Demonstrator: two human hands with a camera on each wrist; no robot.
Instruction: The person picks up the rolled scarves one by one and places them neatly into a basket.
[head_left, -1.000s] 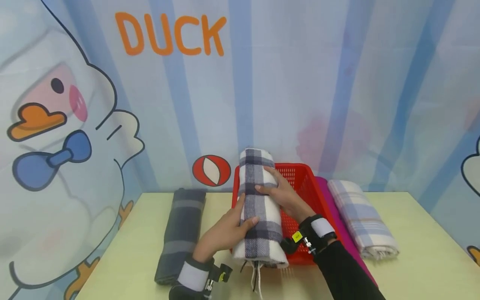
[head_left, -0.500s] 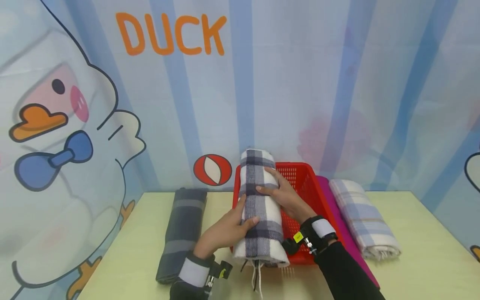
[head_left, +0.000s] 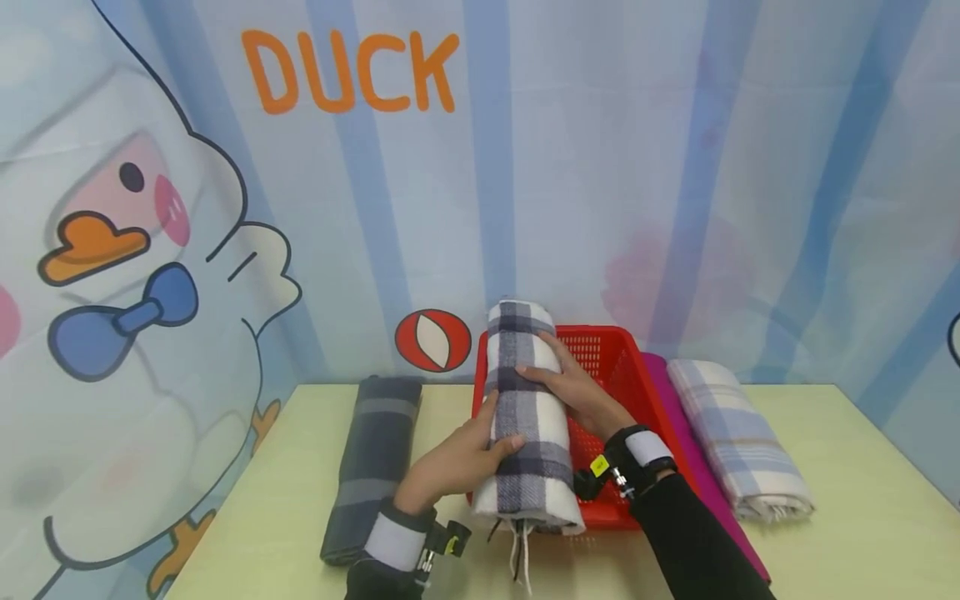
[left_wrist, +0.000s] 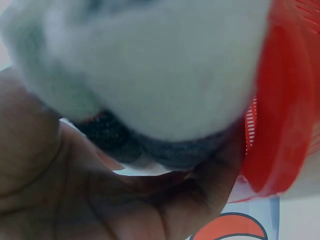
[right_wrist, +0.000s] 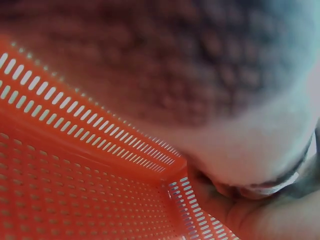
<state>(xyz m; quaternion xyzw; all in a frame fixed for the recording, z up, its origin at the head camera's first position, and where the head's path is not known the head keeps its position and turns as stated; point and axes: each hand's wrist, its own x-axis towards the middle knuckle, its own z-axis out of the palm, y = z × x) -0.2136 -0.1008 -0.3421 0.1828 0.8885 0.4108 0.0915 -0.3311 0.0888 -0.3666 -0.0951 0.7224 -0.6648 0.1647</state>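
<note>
A rolled scarf (head_left: 528, 425) in white, grey and dark plaid, with fringe strands hanging from its near end, lies lengthwise over the left part of a red plastic basket (head_left: 626, 392). My left hand (head_left: 453, 458) grips its left side low down, thumb on top and fingers running underneath, as the left wrist view shows. Farther up, my right hand (head_left: 581, 392) holds the roll from the right, thumb and forefinger spread over the top. In the right wrist view the roll (right_wrist: 240, 75) hangs close above the basket's perforated inside (right_wrist: 75, 190).
To the left lies a dark grey rolled cloth (head_left: 378, 467) with lighter bands. A magenta cloth (head_left: 716, 492) lies along the basket's right side, beside a folded white and pale blue plaid cloth (head_left: 738, 442). Behind the pale yellow table (head_left: 862, 517) hangs a printed curtain (head_left: 570, 167).
The whole scene shifts slightly right in the head view. Both hands keep the same hold on the plaid scarf, and nothing else visibly moves.
</note>
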